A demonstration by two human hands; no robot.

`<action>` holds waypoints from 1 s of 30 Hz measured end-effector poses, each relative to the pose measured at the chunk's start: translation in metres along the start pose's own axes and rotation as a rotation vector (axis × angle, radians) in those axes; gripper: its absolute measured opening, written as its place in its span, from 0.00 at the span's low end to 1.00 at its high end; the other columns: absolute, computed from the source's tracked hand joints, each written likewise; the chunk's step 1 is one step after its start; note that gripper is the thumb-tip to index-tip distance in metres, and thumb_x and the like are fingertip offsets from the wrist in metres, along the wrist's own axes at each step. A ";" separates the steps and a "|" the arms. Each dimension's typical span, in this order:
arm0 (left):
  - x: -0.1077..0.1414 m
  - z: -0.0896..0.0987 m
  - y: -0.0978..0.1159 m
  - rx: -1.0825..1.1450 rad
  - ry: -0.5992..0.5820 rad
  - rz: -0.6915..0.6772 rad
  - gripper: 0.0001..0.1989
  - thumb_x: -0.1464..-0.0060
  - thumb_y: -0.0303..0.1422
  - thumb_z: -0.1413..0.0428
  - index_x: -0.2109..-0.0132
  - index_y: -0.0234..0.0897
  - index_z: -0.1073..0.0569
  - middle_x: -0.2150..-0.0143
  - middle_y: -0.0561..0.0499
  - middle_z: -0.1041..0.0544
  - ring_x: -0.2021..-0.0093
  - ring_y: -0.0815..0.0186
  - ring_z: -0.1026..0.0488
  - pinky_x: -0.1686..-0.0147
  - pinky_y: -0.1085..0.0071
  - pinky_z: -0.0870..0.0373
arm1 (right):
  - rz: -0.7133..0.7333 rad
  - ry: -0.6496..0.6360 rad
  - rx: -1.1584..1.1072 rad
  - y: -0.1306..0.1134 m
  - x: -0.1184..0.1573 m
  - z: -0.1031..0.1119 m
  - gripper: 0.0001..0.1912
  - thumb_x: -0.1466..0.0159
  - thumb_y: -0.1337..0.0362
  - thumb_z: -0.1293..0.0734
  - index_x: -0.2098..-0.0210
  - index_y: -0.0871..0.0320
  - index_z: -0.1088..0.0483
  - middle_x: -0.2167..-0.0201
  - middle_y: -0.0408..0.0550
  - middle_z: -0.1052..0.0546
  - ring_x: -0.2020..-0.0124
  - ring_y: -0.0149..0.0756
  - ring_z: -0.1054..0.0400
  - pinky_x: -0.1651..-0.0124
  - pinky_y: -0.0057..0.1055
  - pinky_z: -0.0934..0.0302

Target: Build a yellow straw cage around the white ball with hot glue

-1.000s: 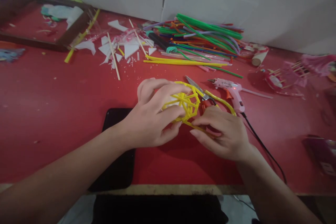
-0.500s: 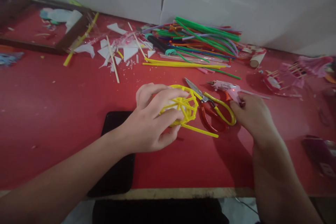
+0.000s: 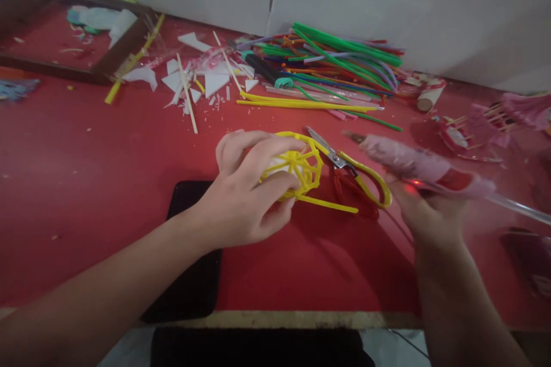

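Note:
My left hand (image 3: 253,183) is closed around a small round frame of yellow pipe cleaners (image 3: 310,167), its spokes meeting at a centre and one loose end sticking out to the right. Something white shows inside the frame. In my right hand (image 3: 430,212) is a pink-wrapped hot glue gun (image 3: 413,161), raised off the table, its nozzle pointing left and a clear glue stick coming out the back. A small red light glows on it. Between the hands lie scissors (image 3: 338,161) with one yellow and one red handle, blades pointing up and left.
Several coloured pipe cleaners (image 3: 344,57) are heaped at the back, beside a black and teal cutter (image 3: 264,70). White scraps and wooden sticks (image 3: 186,93) lie left of them. A black phone-like slab (image 3: 193,281) lies under my left forearm. A brown frame (image 3: 103,63) stands back left.
My right hand has gripped the glue gun and lifted it off the table towards me. My left hand has barely moved and still holds the yellow frame.

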State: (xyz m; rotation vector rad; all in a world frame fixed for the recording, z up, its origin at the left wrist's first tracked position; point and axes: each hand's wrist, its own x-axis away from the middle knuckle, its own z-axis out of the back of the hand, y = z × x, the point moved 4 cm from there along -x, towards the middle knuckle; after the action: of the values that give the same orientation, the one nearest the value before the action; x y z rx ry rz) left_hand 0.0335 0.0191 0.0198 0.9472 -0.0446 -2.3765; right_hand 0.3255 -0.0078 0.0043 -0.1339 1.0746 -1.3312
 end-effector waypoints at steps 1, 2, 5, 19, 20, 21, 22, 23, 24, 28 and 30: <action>0.000 0.000 0.000 -0.002 0.003 0.005 0.04 0.45 0.28 0.41 0.61 0.40 0.24 0.40 0.41 0.26 0.43 0.44 0.31 0.45 0.40 0.35 | 0.135 -0.111 -0.067 -0.013 0.002 -0.006 0.09 0.41 0.66 0.29 0.60 0.52 0.23 0.65 0.52 0.19 0.68 0.44 0.24 0.65 0.40 0.30; 0.000 0.000 -0.001 -0.002 0.000 0.011 0.04 0.44 0.28 0.41 0.61 0.40 0.24 0.39 0.41 0.27 0.43 0.44 0.31 0.46 0.40 0.35 | 0.243 -0.246 -0.109 -0.024 0.003 -0.012 0.11 0.40 0.64 0.29 0.57 0.51 0.24 0.64 0.52 0.19 0.67 0.44 0.24 0.65 0.41 0.30; 0.001 -0.001 -0.002 -0.007 -0.019 0.023 0.04 0.45 0.28 0.41 0.60 0.40 0.25 0.38 0.41 0.27 0.44 0.43 0.30 0.47 0.39 0.35 | 0.367 -0.393 -0.160 -0.042 0.002 -0.015 0.10 0.39 0.61 0.30 0.57 0.51 0.24 0.69 0.50 0.20 0.70 0.41 0.26 0.68 0.39 0.31; -0.001 0.000 -0.001 -0.016 -0.027 0.016 0.03 0.44 0.29 0.41 0.61 0.41 0.26 0.39 0.41 0.27 0.44 0.43 0.30 0.47 0.39 0.34 | 0.512 -0.388 -0.091 -0.047 0.003 -0.019 0.08 0.37 0.62 0.34 0.59 0.54 0.27 0.69 0.50 0.23 0.68 0.43 0.26 0.66 0.42 0.31; -0.001 0.000 -0.001 -0.020 -0.030 0.018 0.03 0.43 0.30 0.42 0.61 0.41 0.26 0.39 0.42 0.28 0.44 0.44 0.30 0.46 0.39 0.34 | 0.518 -0.383 -0.089 -0.048 0.004 -0.019 0.08 0.37 0.62 0.34 0.59 0.54 0.28 0.69 0.50 0.23 0.68 0.43 0.27 0.66 0.41 0.32; -0.001 0.000 -0.001 -0.024 -0.035 0.019 0.03 0.43 0.30 0.42 0.61 0.42 0.26 0.39 0.43 0.28 0.44 0.44 0.30 0.46 0.39 0.33 | 0.524 -0.380 -0.091 -0.048 0.004 -0.019 0.08 0.37 0.62 0.34 0.58 0.55 0.28 0.69 0.51 0.23 0.68 0.43 0.27 0.66 0.41 0.32; -0.001 0.000 -0.001 -0.027 -0.038 0.021 0.03 0.43 0.30 0.42 0.60 0.42 0.27 0.39 0.43 0.28 0.44 0.45 0.30 0.46 0.40 0.33 | 0.524 -0.377 -0.094 -0.048 0.005 -0.019 0.08 0.37 0.62 0.34 0.59 0.55 0.27 0.69 0.51 0.23 0.67 0.43 0.27 0.66 0.42 0.32; -0.001 0.000 -0.001 -0.029 -0.036 0.020 0.03 0.43 0.30 0.42 0.60 0.42 0.27 0.39 0.43 0.28 0.44 0.45 0.30 0.46 0.40 0.33 | 0.520 -0.376 -0.094 -0.047 0.005 -0.019 0.08 0.36 0.61 0.34 0.59 0.56 0.27 0.69 0.52 0.23 0.67 0.43 0.27 0.65 0.42 0.32; -0.001 0.000 -0.001 -0.029 -0.033 0.020 0.03 0.43 0.30 0.42 0.60 0.42 0.27 0.39 0.43 0.27 0.44 0.45 0.30 0.46 0.40 0.33 | 0.516 -0.372 -0.094 -0.047 0.006 -0.018 0.08 0.36 0.61 0.34 0.59 0.57 0.27 0.69 0.53 0.23 0.67 0.44 0.27 0.65 0.42 0.33; -0.001 0.000 -0.001 -0.016 -0.029 0.014 0.03 0.44 0.29 0.42 0.61 0.41 0.27 0.39 0.41 0.27 0.44 0.44 0.30 0.47 0.39 0.34 | 0.504 -0.346 -0.081 -0.047 0.006 -0.018 0.07 0.35 0.62 0.35 0.60 0.56 0.28 0.70 0.51 0.23 0.67 0.43 0.27 0.66 0.42 0.33; -0.001 0.000 -0.001 -0.014 -0.028 0.016 0.03 0.44 0.29 0.42 0.61 0.41 0.27 0.39 0.41 0.28 0.44 0.44 0.31 0.46 0.40 0.34 | 0.512 -0.333 -0.078 -0.049 0.007 -0.018 0.07 0.34 0.61 0.36 0.60 0.56 0.28 0.70 0.50 0.24 0.68 0.42 0.28 0.66 0.41 0.34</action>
State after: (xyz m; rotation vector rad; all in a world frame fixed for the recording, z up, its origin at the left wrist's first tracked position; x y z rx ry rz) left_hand 0.0335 0.0206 0.0199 0.9040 -0.0455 -2.3728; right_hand 0.2770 -0.0193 0.0217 -0.1228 0.8057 -0.7737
